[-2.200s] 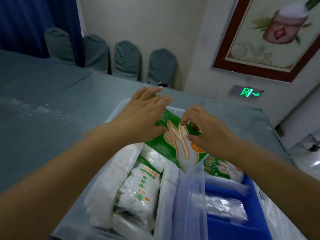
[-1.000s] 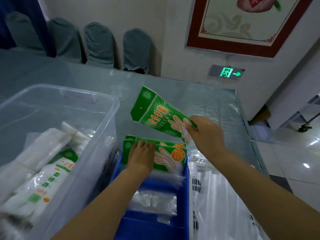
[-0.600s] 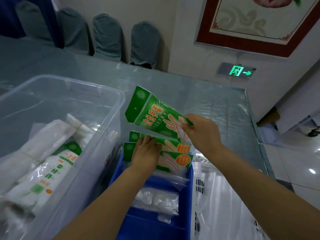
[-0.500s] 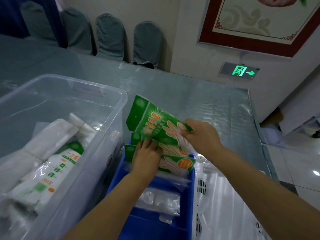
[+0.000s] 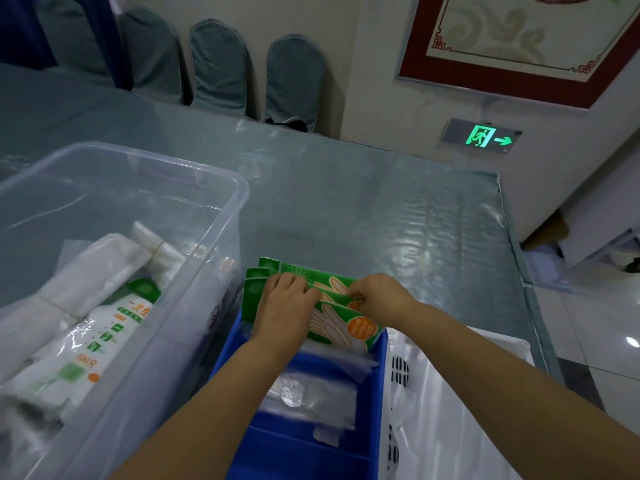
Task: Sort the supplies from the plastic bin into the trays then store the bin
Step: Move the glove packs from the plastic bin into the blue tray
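Observation:
A clear plastic bin [image 5: 239, 209] stands at the left, holding white bagged supplies [image 5: 104, 327]. Right of it is a blue tray [image 5: 379, 386] with clear packets in its near compartments. At the tray's far end stand three green glove packets [image 5: 346, 327], upright and close together. My left hand [image 5: 285, 306] rests on the packets with its fingers between them. My right hand [image 5: 379, 299] pinches the top edge of the rearmost green packet, now down among the others.
A white perforated tray [image 5: 450, 410] lies to the right of the blue one. The table's right edge [image 5: 512, 237] is close by. Covered chairs [image 5: 218, 64] line the far side, and glossy table surface stretches beyond the trays.
My right hand has lowered the green packet from above the tray into the far compartment behind the other two. My left hand stayed on the packets.

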`<state>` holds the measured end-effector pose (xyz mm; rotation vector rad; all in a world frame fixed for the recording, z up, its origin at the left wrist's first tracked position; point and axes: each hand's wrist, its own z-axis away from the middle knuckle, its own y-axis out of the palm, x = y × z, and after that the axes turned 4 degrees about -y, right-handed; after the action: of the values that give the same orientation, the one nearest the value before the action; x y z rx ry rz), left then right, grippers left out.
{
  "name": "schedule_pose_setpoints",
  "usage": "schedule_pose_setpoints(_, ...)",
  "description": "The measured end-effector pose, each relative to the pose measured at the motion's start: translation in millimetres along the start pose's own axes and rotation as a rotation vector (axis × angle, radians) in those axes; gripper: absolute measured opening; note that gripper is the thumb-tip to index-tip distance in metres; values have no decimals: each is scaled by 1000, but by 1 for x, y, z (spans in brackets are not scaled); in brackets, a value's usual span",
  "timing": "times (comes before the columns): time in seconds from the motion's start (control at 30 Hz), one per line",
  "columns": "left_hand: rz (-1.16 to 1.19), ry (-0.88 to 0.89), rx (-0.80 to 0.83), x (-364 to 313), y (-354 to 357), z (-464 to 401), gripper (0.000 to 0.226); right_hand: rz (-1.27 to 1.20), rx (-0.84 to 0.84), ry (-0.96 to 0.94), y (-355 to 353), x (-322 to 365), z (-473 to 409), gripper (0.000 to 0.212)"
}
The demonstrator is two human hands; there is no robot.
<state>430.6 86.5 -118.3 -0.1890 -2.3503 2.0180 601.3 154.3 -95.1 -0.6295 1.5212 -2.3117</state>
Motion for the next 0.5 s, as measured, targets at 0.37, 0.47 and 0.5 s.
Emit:
schedule_pose_setpoints(0.37, 98, -98, 46, 6, 1, -28, 32, -200, -357, 189, -6, -23, 1, 30)
schedule_pose_setpoints(0.47, 112, -112, 104, 8, -1, -37, 34, -204, -185, 262, 1, -25, -2, 28)
schedule_pose_setpoints(0.5, 113, -128, 145, 10, -1, -39, 28, -212, -179, 267, 2, -26, -4, 24)
